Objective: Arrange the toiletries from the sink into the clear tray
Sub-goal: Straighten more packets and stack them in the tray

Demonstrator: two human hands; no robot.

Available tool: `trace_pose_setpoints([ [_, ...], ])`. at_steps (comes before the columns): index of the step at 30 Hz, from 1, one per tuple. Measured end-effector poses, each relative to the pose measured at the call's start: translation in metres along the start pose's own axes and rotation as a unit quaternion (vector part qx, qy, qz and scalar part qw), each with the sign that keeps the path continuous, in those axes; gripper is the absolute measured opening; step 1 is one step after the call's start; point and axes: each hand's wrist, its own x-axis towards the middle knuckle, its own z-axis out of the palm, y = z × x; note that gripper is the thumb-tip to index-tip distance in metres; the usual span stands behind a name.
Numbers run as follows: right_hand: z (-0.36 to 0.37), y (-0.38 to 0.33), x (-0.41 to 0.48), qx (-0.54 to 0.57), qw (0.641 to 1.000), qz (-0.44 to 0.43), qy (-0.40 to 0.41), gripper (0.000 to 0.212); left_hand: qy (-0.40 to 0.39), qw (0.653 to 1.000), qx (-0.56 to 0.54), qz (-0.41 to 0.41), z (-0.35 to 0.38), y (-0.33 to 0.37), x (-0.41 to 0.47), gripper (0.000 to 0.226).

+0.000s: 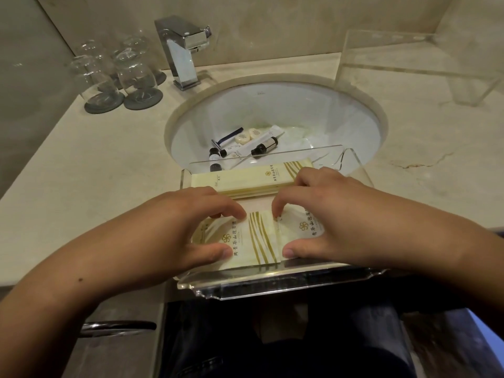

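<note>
Gripping a flat cream packet with gold stripes, thumb at its near edge and curled fingers at its far edge, the left hand holds it down in the near half of the clear acrylic tray. The right hand clasps a second cream packet in the same way, and the two packets overlap in the middle. Behind them, along the tray's far side, lies a stack of long cream boxes with the same gold print.

The tray sits at the front edge of the beige stone surface, its far wall reaching over the near rim of the round white sink. Lying together in the sink are a razor with a dark blue handle, two round cream soaps, a white tube and three small dark bottles, one of them seen through the tray's far wall.

A chrome faucet stands behind the sink. To its left, upturned clear glasses rest on dark round coasters. A clear acrylic stand is at the far right.
</note>
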Motion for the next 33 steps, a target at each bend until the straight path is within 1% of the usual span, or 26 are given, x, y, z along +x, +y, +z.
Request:
trace_pose_setpoints([
  [6, -0.002, 0.003, -0.001, 0.018, 1.0, 0.001, -0.006, 0.069, 0.002, 1.0, -0.006, 0.003, 0.0, 0.0, -0.001, 0.05],
  [13, -0.01, 0.018, -0.008, 0.017, 1.0, -0.006, 0.013, 0.063, 0.018, 1.0, -0.003, 0.002, 0.002, 0.001, -0.001, 0.052],
  [17, -0.011, 0.02, -0.006, 0.019, 1.0, -0.01, 0.013, 0.065, 0.026, 1.0, -0.003, 0.005, 0.003, 0.001, -0.002, 0.054],
  [21, -0.02, 0.02, -0.005, 0.037, 0.997, -0.021, 0.066, 0.058, 0.045, 0.999, -0.013, 0.015, -0.005, 0.002, 0.002, 0.051],
  [27, -0.04, 0.016, 0.015, 0.062, 0.985, -0.04, 0.154, 0.039, 0.114, 0.993, -0.018, 0.009, -0.028, 0.0, 0.026, 0.04],
  [30, -0.049, 0.025, 0.033, 0.069, 0.981, -0.035, 0.178, 0.033, 0.146, 0.989, -0.03, -0.009, -0.035, -0.012, 0.046, 0.035],
  [33, -0.057, 0.039, 0.055, 0.073, 0.98, -0.017, 0.184, 0.034, 0.168, 0.984, -0.045, -0.041, -0.037, -0.032, 0.069, 0.029],
])
